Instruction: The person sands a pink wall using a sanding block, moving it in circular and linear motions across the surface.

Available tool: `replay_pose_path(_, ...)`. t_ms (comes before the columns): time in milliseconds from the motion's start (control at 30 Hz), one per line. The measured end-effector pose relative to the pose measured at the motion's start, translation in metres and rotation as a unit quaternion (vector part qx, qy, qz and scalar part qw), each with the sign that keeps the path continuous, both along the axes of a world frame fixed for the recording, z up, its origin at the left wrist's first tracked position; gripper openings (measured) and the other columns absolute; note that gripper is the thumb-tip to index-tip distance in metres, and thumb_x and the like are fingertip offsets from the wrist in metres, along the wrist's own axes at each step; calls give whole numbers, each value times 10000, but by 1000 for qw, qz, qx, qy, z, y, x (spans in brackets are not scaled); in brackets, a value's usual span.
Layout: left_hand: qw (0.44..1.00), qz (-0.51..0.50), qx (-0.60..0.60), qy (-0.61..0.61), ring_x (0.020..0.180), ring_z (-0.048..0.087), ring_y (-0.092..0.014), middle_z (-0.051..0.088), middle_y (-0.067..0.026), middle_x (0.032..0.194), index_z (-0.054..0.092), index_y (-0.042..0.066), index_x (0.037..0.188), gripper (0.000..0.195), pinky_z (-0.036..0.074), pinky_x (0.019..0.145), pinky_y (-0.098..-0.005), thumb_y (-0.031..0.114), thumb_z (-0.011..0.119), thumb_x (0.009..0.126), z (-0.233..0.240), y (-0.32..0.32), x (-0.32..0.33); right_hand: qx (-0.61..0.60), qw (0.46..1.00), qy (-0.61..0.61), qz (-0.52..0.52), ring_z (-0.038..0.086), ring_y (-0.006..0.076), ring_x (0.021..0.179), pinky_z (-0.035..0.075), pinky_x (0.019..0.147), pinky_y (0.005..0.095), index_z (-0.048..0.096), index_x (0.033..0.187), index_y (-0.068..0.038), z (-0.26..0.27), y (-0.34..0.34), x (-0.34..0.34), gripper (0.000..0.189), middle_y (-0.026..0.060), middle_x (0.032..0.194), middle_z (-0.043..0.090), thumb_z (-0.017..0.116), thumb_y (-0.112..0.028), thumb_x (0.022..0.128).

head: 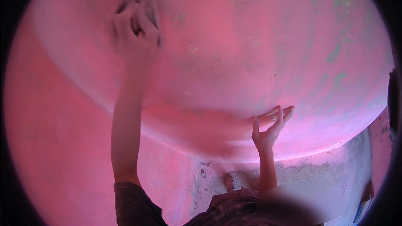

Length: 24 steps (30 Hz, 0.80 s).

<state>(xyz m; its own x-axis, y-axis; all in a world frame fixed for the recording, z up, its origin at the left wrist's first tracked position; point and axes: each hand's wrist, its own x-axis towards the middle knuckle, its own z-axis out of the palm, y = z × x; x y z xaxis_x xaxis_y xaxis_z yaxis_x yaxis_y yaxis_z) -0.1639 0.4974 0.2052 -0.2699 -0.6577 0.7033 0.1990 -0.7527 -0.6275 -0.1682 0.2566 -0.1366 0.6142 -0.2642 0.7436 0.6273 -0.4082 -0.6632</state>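
A large, rounded, smooth pink surface [213, 69] with scattered green patches fills most of the head view. At the upper left, my left hand [136, 26] is on or close to this surface, its fingers bent and blurred. Whether it holds anything cannot be told. Lower and to the right, my right hand [271, 127] has its fingers spread, with the fingertips at the surface near its lower part. Nothing shows in this hand. A shadow falls on the surface to its left.
A plain pink wall [62, 150] stands at the left. Below the rounded surface lies a rough, stained floor [301, 172], where a shoe [230, 182] shows. A blue and white box [362, 208] is at the lower right, and a dark object [393, 100] at the right edge.
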Motion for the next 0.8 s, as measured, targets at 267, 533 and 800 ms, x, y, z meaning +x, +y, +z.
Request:
replay_pose_path(267, 971, 12, -237, -42, 746, 580, -226, 599, -104, 777, 585, 34, 782, 104, 481, 629, -343, 82, 672, 815, 13, -1, 1, -19, 1000, -9, 1, 42, 518, 1389, 117, 1095, 618, 249, 1424, -41, -7, -7, 2, 848, 363, 1480, 60, 748, -191, 755)
replay_pose_path(533, 992, 30, -90, -80, 733, 564, -221, 545, -63, 693, 553, 54, 809, 95, 480, 614, -340, 74, 643, 830, 56, 13, -19, 11, 1000, 2, 26, -3, 482, 1409, 123, 1112, 581, 209, 1435, -56, 3, -1, -8, 874, 325, 1503, 17, 714, -69, 721)
replay_pose_path(800, 999, -11, -48, 3, 731, 548, -233, 545, -54, 674, 520, 69, 722, 167, 481, 613, -358, 90, 647, 829, -16, -10, -12, 17, 1000, -1, 7, 0, 480, 1410, 117, 1113, 586, 216, 1434, -58, 4, -13, -11, 858, 314, 1509, 18, 689, -52, 719)
